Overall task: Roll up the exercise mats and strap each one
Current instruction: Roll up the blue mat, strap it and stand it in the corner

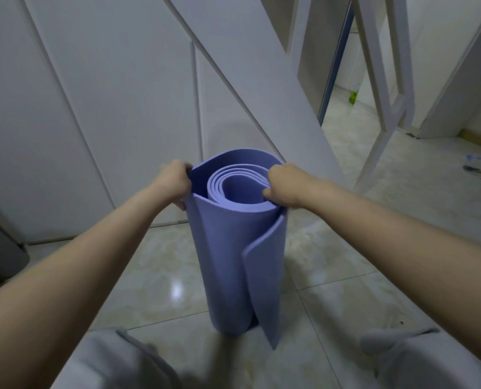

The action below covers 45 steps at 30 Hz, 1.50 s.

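**Left hand (177, 183) and right hand (285, 189) steady a slack exercise mat (225, 262)**

Both hands curl their fingers over the top rim of the purple roll, which stands on end on the tiled floor (331, 276). The foam looks light, soft and springy. Its outer flap (261, 282) gapes, so a hold round the middle seems firmer.

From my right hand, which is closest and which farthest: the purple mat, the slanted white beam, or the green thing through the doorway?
1. The purple mat: the right hand grips its top edge.
2. The slanted white beam: just behind the mat.
3. The green thing: far back, on the floor beyond the doorway.
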Motion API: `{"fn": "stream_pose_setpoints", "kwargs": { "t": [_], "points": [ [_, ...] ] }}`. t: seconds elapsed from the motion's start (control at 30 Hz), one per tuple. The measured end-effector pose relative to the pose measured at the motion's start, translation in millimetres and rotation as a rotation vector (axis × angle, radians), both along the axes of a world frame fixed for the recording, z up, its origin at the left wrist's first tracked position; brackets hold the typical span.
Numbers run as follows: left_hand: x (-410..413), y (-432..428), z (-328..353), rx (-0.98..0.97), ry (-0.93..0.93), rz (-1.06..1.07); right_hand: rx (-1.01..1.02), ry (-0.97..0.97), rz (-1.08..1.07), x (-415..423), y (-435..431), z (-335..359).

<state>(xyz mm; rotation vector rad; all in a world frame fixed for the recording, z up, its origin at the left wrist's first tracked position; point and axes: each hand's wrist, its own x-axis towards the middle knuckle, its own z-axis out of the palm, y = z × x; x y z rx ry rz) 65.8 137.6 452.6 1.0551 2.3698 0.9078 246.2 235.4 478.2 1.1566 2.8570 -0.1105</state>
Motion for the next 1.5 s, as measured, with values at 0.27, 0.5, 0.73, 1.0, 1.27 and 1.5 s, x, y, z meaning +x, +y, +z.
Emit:
{"fn": "stream_pose_setpoints", "kwargs": {
  "t": [0.27, 0.5, 0.73, 1.0, 1.27, 1.5],
  "points": [
    [16, 23, 25, 0.143, 0.144, -0.093, -0.067, 0.174, 0.164, -6, -15, 2],
    [36, 20, 13, -0.049, 0.210, -0.263, -0.072, 0.233, 0.175, -5, -8, -7],
    [23, 10, -1, 0.007, 0.390, -0.194, -0.063, 0.546, 0.034, 20, 9, -17],
    [27, 6, 2, 0.026, 0.390, -0.261, 0.334, -0.140, -0.120, 32, 19, -5],
    [41, 11, 3, 0.041, 0.437, -0.363, 0.150, 0.222, 0.236, 8, 1, -1],
    [46, 18, 0, 0.012, 0.527, -0.329, 0.094, -0.237, 0.028, -9, 9, 6]
  ]
}}
